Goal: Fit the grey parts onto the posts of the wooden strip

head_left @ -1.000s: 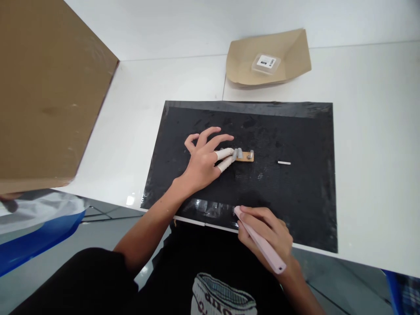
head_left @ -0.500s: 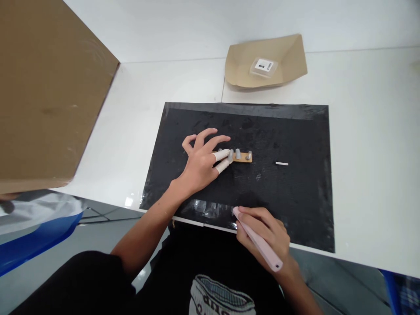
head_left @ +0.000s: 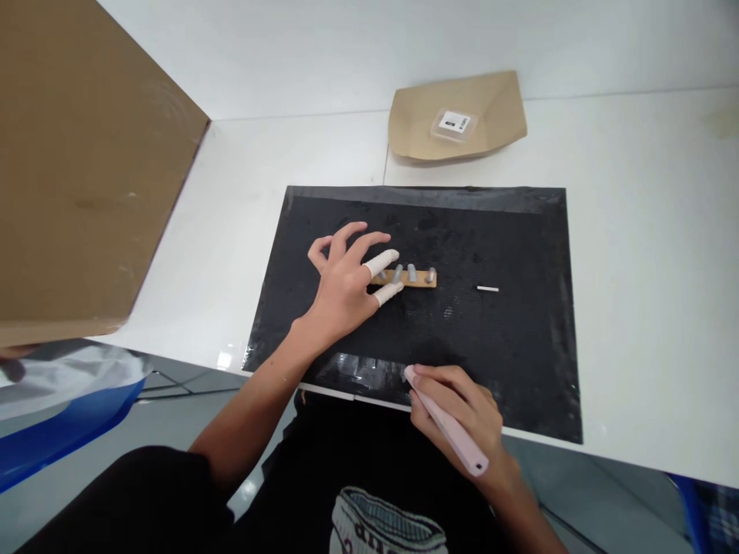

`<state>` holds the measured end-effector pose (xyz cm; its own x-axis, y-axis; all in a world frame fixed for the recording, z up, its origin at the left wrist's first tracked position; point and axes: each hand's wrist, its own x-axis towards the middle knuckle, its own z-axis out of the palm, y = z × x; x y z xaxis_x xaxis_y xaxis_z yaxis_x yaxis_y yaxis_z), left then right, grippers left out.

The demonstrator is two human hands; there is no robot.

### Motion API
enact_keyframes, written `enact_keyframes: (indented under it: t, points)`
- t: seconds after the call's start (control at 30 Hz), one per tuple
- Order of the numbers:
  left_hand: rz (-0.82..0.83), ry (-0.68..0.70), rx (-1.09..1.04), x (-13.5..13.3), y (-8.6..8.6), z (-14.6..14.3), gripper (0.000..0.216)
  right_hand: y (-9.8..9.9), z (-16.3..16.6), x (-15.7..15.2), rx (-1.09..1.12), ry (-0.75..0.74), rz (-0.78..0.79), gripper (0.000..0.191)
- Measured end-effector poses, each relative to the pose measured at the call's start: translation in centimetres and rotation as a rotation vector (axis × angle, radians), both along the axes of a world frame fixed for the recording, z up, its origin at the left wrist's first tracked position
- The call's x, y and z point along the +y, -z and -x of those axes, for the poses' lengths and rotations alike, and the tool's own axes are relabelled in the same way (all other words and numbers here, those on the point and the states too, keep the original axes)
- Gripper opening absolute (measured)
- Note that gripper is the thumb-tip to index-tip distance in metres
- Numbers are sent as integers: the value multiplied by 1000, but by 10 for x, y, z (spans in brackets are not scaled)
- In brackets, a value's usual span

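My left hand (head_left: 345, 286) is over a narrow wooden strip (head_left: 423, 282) carrying several small grey, nail-shaped pieces (head_left: 412, 273). White covers sit on its thumb and index finger, which are parted on either side of one tilted grey piece (head_left: 397, 273). The other fingers are spread. The hand hides the strip's left end. Near the front edge of the black mat (head_left: 508, 346), my right hand (head_left: 462, 404) is closed around a long pink stick-shaped tool (head_left: 447, 427). Right of the strip lies a short thin white stick with a dark end (head_left: 488, 289).
At the back of the white table (head_left: 640, 269) stands an open brown paper tray (head_left: 490, 115) with a clear labelled case (head_left: 454, 125) inside. A large brown board or box (head_left: 92, 169) rises on the left. Blue and clear plastic (head_left: 75, 415) are at lower left.
My left thumb and index finger have parted from the grey piece they were closed on, and it stays on the strip. My right hand keeps the pink tool. The view shifts slightly.
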<state>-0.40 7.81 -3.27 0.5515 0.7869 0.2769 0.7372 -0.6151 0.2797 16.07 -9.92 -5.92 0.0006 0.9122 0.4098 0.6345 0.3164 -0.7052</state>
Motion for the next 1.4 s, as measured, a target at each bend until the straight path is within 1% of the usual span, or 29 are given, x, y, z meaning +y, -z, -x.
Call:
enact_keyframes:
  t: [0.17,0.23,0.3,0.43,0.53,0.6,0.73,0.87,1.0,1.2,1.4]
  points:
    - [57,14,28,0,-13,5,41,0,-1,0,12,0,-24,17]
    - [58,4,37,1,-17,9,42,-1,-1,0,16,-6,-23,17]
    - [53,-15,26,3,-19,13,39,-2,0,0,13,-7,-25,17]
    - [79,-15,15,7,-17,17,32,-1,0,0,21,-16,-32,17]
    - [111,3,33,8,-13,15,39,1,-1,-1,16,-20,-34,16]
    - [115,-15,23,7,-11,14,40,2,-1,-1,18,-16,-33,17]
    - [147,-13,18,6,-10,12,29,3,-1,1,27,-18,-42,18]
    - [197,-16,25,9,-10,11,28,3,-1,1,19,-19,-29,17]
    - [207,-31,11,13,-10,8,22,2,-1,0,21,-24,-28,16]
    - [214,-59,21,14,-12,8,31,0,0,0,20,-20,-24,18]
    - [272,-53,25,17,-11,8,18,2,-1,0,20,-36,-13,18]
